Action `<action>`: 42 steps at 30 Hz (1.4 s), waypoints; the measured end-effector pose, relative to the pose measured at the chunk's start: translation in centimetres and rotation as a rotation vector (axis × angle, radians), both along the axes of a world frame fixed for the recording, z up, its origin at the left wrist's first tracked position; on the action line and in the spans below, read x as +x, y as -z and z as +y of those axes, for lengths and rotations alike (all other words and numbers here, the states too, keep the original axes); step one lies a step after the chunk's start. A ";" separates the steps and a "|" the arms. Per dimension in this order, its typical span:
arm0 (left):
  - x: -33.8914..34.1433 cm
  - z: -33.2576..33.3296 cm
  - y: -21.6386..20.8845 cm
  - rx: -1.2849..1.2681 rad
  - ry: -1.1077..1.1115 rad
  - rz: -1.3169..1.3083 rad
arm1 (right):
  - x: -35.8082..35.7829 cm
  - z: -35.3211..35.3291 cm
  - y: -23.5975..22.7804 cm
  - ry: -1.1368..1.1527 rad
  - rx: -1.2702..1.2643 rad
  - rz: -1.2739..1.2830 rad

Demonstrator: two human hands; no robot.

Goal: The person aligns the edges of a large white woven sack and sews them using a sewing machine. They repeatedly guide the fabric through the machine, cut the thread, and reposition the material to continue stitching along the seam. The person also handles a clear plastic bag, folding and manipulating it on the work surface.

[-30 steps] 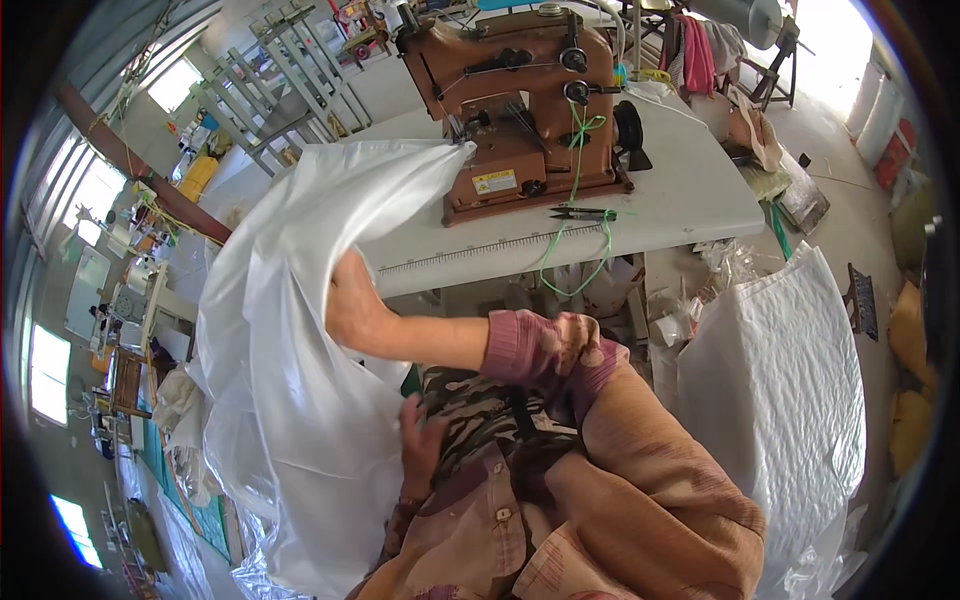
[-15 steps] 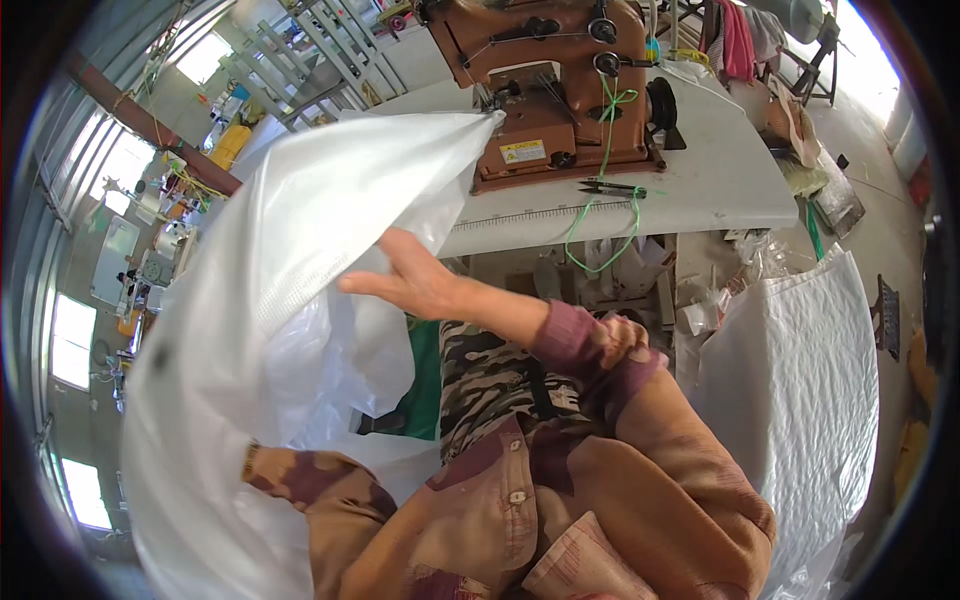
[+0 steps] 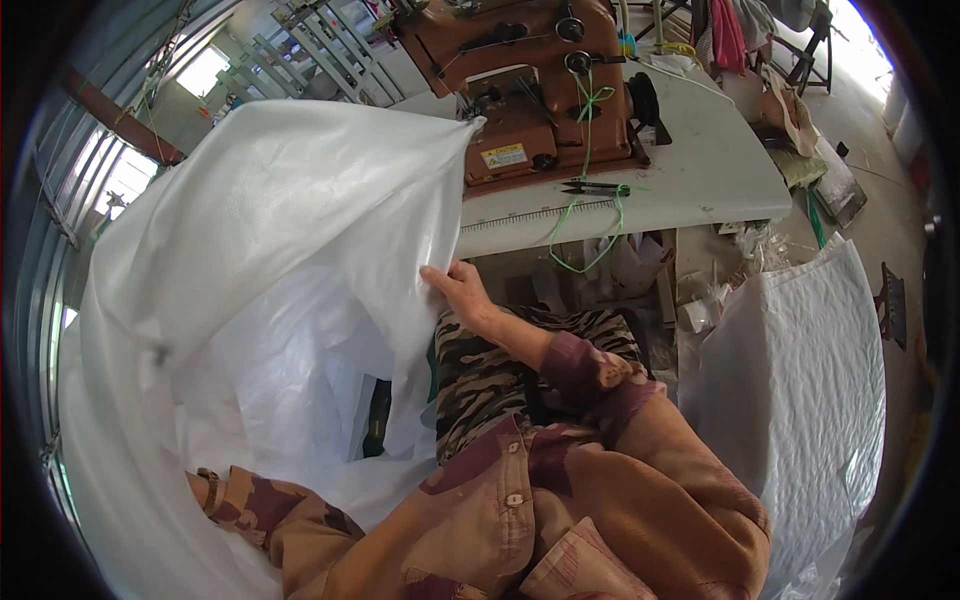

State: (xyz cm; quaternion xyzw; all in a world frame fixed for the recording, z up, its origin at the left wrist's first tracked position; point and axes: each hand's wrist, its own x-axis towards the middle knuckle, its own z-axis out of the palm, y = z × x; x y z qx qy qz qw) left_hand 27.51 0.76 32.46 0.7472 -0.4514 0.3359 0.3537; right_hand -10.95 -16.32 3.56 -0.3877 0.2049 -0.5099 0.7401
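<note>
A large white plastic sheet billows over the left side, from the table down past my lap. One corner of it reaches the needle area of a brown sewing machine. My right hand pinches the sheet's near edge between thumb and fingers, just in front of the table. At the lower left, my left hand goes in under the sheet's folds. Only its wrist area shows; the fingers are hidden.
Black thread snips tied with a green string lie on the grey sewing table, by its ruler strip. A stack of white sheeting stands at my right. Cloths and scraps lie at the far right.
My right hand has gone from spread fingers beside the sheet to pinching its edge, slightly right and lower. My left arm has moved left, and the sheet has opened wider.
</note>
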 end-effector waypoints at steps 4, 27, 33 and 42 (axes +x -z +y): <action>-1.8 1.0 3.3 0.081 0.020 0.018 | -5.7 3.0 -2.0 -0.139 -0.036 0.047; -13.4 17.4 48.1 1.078 0.414 0.421 | -12.4 -17.5 -13.8 0.815 -1.107 1.639; -24.0 11.7 22.4 1.046 0.804 0.720 | -12.9 -18.2 -15.5 0.666 -1.027 1.834; -30.6 1.9 18.9 0.453 0.690 0.175 | -12.7 -21.0 -13.9 0.812 -1.373 1.865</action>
